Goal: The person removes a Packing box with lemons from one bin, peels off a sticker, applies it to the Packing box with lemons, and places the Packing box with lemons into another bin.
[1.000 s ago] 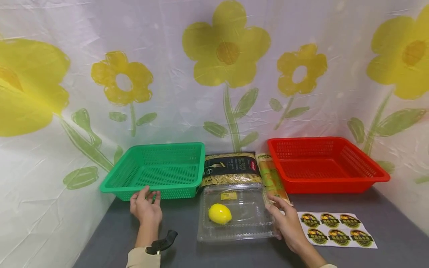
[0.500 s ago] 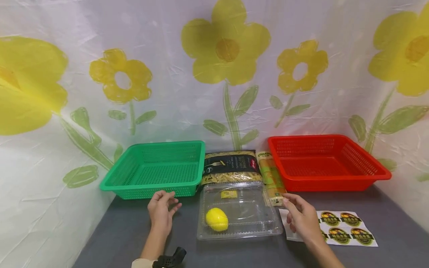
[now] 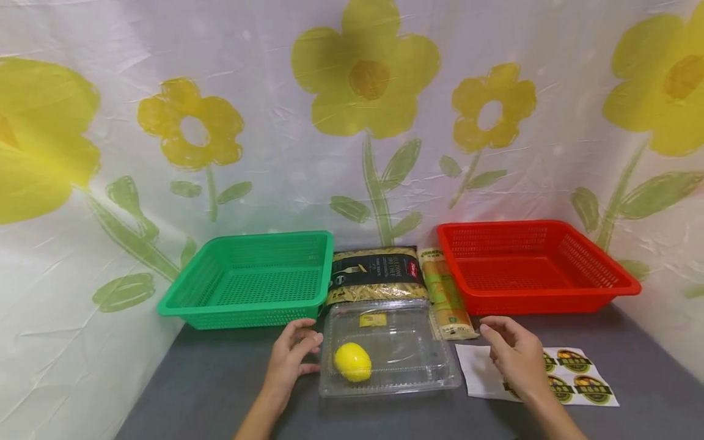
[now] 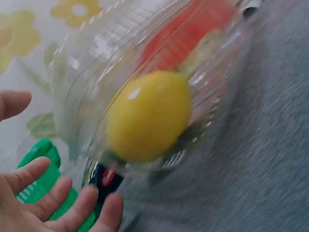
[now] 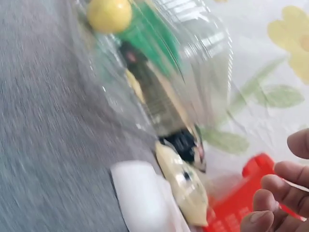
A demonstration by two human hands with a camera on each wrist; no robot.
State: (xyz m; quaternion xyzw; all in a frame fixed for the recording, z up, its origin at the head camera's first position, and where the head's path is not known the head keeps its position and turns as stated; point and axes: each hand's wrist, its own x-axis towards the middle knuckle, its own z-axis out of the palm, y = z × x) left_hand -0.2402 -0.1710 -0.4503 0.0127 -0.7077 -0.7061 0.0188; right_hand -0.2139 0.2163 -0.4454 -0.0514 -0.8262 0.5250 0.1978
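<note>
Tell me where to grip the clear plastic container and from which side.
Probably take the clear plastic container by both side rims, left hand from the left, right hand from the right: it lies wide and flat, and the lemon sits inside toward the left, so a level two-handed hold should steady it best.

Lemon (image 4: 149, 116) in clear box (image 4: 94, 72) — fingers (image 4: 85, 205) near

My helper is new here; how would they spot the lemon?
Find the green basket and the red basket. Before the gap between them is a clear box; the lemon inside is rounded, unlike the small yellow rectangle behind it.
</note>
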